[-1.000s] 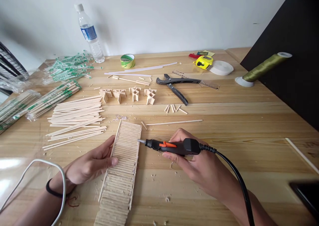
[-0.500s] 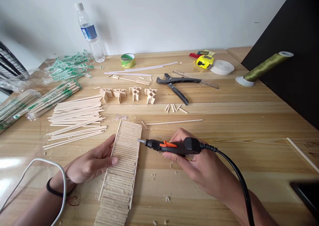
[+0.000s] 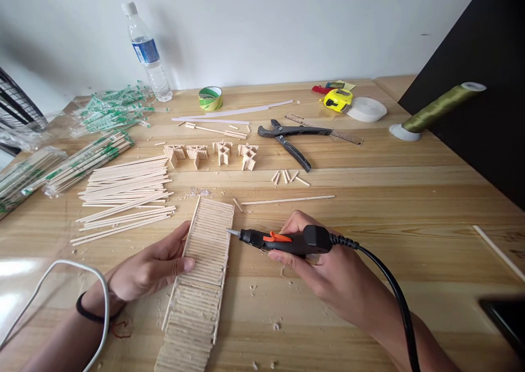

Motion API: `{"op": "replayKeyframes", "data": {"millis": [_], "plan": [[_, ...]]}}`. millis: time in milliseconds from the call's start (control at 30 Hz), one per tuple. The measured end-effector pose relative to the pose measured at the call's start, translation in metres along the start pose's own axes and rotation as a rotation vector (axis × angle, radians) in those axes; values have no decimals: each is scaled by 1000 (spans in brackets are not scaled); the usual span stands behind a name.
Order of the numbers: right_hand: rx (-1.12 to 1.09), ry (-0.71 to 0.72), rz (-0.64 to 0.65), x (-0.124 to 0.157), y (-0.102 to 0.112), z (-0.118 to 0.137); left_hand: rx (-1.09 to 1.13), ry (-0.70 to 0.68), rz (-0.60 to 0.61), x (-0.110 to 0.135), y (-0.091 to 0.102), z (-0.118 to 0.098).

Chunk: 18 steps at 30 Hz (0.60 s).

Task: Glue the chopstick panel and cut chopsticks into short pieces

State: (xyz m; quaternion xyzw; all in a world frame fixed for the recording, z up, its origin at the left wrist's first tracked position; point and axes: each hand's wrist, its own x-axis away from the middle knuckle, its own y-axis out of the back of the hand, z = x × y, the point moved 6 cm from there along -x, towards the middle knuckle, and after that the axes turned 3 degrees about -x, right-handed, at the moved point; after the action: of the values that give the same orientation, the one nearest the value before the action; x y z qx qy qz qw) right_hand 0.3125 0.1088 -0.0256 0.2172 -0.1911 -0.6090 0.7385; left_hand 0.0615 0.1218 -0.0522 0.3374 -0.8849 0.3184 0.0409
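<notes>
A long panel of short wooden sticks glued side by side (image 3: 203,273) lies on the wooden table (image 3: 410,208) in front of me. My left hand (image 3: 150,271) rests on the panel's left edge, thumb pressed on top, fingers closed around that edge. My right hand (image 3: 324,268) grips a black glue gun with an orange trigger (image 3: 287,242). The gun's metal tip touches the panel's right edge. A black cable (image 3: 394,301) runs from the gun past my right forearm.
Loose bamboo sticks (image 3: 123,197) and wrapped chopstick bundles (image 3: 82,161) lie at the left. Small glued stick pieces (image 3: 211,154), black cutters (image 3: 287,139), tape roll (image 3: 210,98), water bottle (image 3: 146,54), yellow tape measure (image 3: 338,99) and a green thread spool (image 3: 438,106) sit farther back. A white cable (image 3: 61,301) loops at the near left.
</notes>
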Motion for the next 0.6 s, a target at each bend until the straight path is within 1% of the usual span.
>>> {"op": "replayKeyframes", "data": {"millis": [100,600], "plan": [[3,0,7,0,0,-1,16,18,7,0,0,0],[-2,-5,23,0,-1,-1,31,-14,36,-2,-3,-1]]}}
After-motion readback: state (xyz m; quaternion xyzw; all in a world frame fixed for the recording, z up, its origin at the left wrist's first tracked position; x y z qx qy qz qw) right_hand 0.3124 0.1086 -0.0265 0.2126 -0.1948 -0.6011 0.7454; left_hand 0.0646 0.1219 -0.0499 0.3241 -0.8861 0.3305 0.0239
